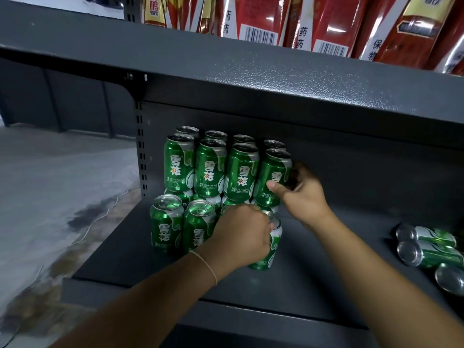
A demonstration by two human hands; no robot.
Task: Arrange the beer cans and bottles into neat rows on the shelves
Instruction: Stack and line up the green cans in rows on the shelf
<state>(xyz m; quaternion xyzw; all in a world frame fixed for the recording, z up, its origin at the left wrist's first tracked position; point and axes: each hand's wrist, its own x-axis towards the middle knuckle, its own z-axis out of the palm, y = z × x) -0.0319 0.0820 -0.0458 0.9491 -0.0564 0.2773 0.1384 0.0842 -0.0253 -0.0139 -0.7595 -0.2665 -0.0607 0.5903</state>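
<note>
Green beer cans stand stacked two high at the back left of a dark grey shelf (313, 267). My right hand (302, 194) grips the rightmost upper can (272, 177) of that stack, thumb on its front and fingers behind it. In front stands a lower row of upright cans (167, 223). My left hand (241, 234) grips the right-hand can (270, 247) of this front row from above and covers the can beside it. Three more cans (426, 247) lie on their sides at the shelf's right edge.
An upper shelf (251, 71) overhangs the cans closely; red packaged goods (326, 18) stand on it. The perforated upright (140, 146) borders the stack on the left. Concrete floor (50, 184) with a thin white cable lies to the left.
</note>
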